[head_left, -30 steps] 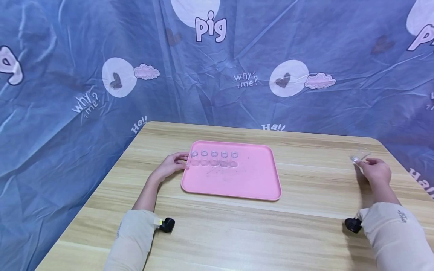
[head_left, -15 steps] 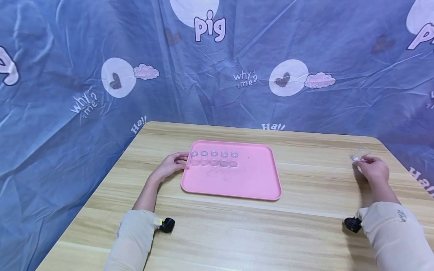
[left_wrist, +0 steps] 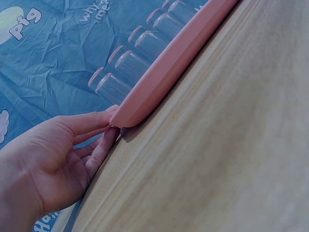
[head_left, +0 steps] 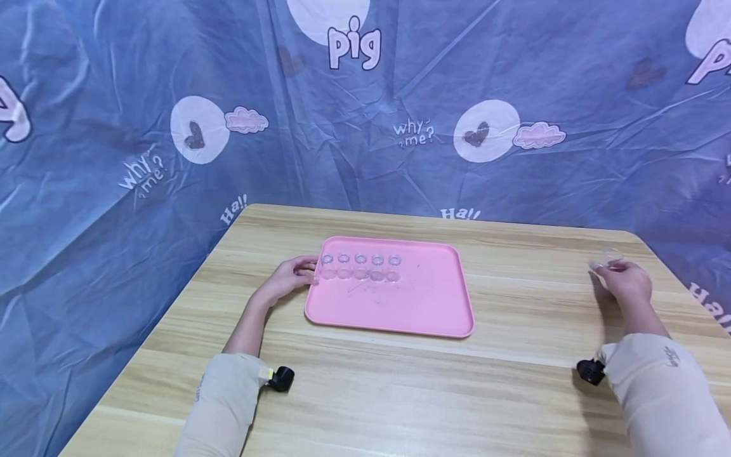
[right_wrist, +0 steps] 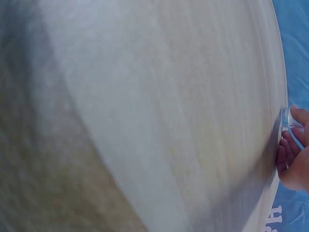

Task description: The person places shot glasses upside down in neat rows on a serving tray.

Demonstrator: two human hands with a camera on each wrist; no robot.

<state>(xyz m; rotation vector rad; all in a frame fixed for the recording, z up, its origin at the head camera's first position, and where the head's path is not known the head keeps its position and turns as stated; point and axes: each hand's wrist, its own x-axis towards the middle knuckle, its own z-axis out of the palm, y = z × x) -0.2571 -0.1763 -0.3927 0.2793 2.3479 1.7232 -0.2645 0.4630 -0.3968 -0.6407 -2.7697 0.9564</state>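
The left hand (head_left: pixel 284 280) pinches the left rim of a pink tray (head_left: pixel 422 304). In the left wrist view its thumb (left_wrist: pixel 94 121) lies at the top of the rim, and a finger reaches under the tray's edge. Several small clear glasses (left_wrist: pixel 130 65) stand in a row along the back left part of the tray. Far to the right, the right hand (head_left: pixel 629 283) holds another small clear glass (head_left: pixel 610 255) between thumb and fingers. At the edge of the right wrist view this glass (right_wrist: pixel 286 118) shows only partly, the rest hidden by the hand.
The wooden table (head_left: pixel 434 393) has rounded back corners. A blue printed cloth (head_left: pixel 365 165) hangs behind it and along its sides. A black wrist camera (head_left: pixel 282 379) sits at the left sleeve, with another black camera (head_left: pixel 591 372) at the right.
The right hand has shifted slightly left and away from the body with the clear glass, whose tilt has changed a little. The left hand and the tray have stayed in place.
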